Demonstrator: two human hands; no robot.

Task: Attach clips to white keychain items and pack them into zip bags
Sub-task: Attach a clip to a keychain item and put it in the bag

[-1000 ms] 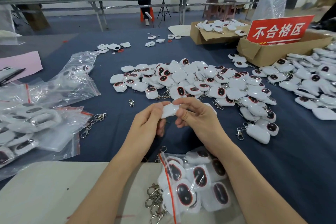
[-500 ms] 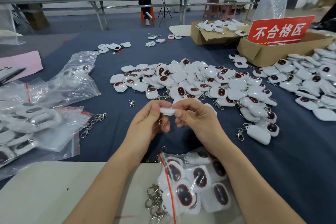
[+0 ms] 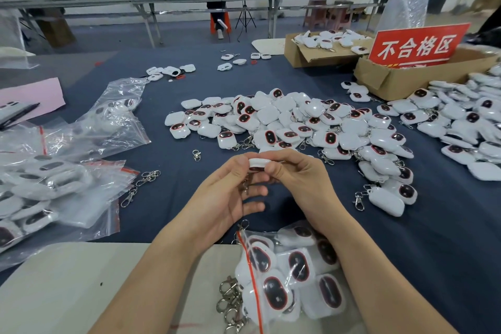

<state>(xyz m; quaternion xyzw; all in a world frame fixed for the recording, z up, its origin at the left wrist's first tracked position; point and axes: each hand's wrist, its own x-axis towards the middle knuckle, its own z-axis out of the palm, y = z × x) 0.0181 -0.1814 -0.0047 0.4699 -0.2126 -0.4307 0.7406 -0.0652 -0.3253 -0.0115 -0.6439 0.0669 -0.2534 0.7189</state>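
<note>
Both hands are pinching one white keychain item edge-on above the dark blue table cloth: left hand and right hand are clamping opposite ends. A metal clip is hanging beneath, against the left fingers. A filled zip bag is lying just below the wrists.

head cam | forward-down, wide | near both hands | table beyond

Two hands in view: left, right, with one white keychain item between them. Two cardboard boxes: near, far. One red sign. One pink sheet. Loose keychain items on the counter: too many to count.
</note>
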